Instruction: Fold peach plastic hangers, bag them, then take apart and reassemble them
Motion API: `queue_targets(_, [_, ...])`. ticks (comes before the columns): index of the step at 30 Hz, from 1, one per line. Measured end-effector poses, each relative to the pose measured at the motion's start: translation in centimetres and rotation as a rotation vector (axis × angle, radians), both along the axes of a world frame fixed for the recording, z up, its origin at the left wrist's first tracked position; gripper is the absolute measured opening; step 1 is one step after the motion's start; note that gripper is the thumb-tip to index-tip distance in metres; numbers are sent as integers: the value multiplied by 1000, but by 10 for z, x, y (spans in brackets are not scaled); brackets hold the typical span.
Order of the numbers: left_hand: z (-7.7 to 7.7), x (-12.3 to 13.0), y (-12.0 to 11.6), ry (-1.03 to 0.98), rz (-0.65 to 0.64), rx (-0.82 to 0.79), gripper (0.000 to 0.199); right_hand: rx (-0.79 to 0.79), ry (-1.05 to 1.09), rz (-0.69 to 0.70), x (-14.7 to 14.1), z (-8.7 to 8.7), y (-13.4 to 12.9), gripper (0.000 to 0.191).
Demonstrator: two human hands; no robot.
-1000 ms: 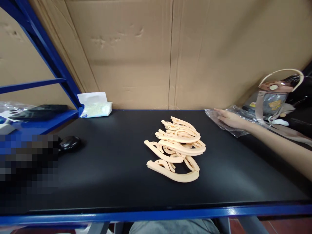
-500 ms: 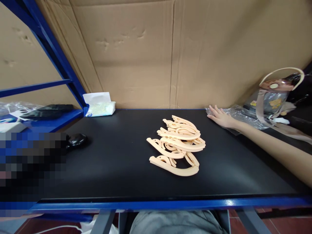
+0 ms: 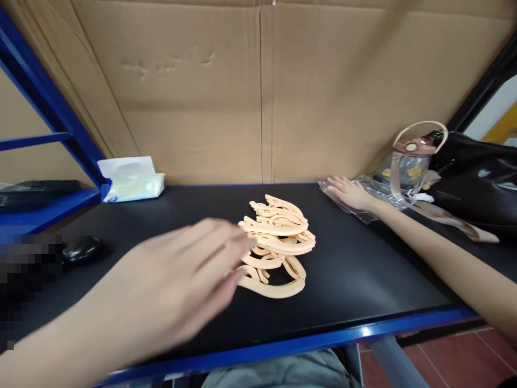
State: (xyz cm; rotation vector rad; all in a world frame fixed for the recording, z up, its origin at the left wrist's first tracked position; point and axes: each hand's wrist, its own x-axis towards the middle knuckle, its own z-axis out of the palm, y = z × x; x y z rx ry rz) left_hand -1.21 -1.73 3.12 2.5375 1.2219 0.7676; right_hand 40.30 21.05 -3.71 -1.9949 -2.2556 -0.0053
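A pile of peach-coloured plastic folding clothes hangers point(image 3: 278, 245) lies folded and overlapping on the black tabletop. My left hand point(image 3: 189, 269) is at the pile's left side, somewhat blurred. Its fingers are stretched out toward the hangers and hide the left ends of several; whether the fingertips touch them I cannot tell. Over at the back right, my right hand point(image 3: 349, 194) lies flat with fingers spread on a clear plastic bag point(image 3: 365, 213).
A pack of wipes point(image 3: 135, 180) stands at the back left, a black computer mouse point(image 3: 83, 249) in front of it. To the right are a water bottle point(image 3: 416, 159) with a strap and a black bag point(image 3: 480, 178). Cardboard point(image 3: 194, 108) walls the back.
My left hand has come in from the lower left and reached the hanger pile. The camera view has turned somewhat to the right. My right hand stays on the plastic bag.
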Motion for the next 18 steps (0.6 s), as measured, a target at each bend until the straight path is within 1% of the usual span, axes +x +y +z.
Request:
queue_targets(1, [10, 8, 22, 159, -41, 69, 37, 14, 2, -7, 4, 2, -1, 72])
queue_targets(2, [17, 14, 44, 237, -18, 130, 44, 20, 3, -14, 7, 3, -1, 72])
queue_targets(3, [20, 20, 66, 288, 2, 132, 50, 18, 3, -21, 9, 2, -2, 72])
queue_targets(4, [20, 24, 88, 311, 14, 99, 53, 9, -1, -29, 10, 1, -3, 73])
queue_targets(6, [11, 30, 124, 280, -18, -33, 55, -23, -15, -54, 9, -4, -4, 76])
queue_targets(8, [-3, 33, 149, 267, -47, -105, 55, -42, -33, -88, 5, -8, -5, 77])
queue_targets(9, [-9, 35, 156, 257, -68, -134, 54, -41, -43, -101, 4, -7, -6, 78])
queue_targets(11, [-17, 37, 158, 236, -102, -180, 52, -18, -66, -105, 2, 1, -10, 78])
queue_targets(13, [-19, 36, 150, 206, -114, -208, 51, -4, -90, -88, 2, 17, -19, 80])
queue_targets(15, [-19, 34, 138, 177, -104, -217, 50, -36, -119, -66, 0, 36, -31, 80])
queue_targets(16, [-19, 32, 132, 163, -97, -219, 49, -77, -149, -57, -2, 44, -38, 74])
queue_targets(18, [-20, 27, 122, 144, -85, -221, 46, -124, -211, -70, -9, 55, -50, 54])
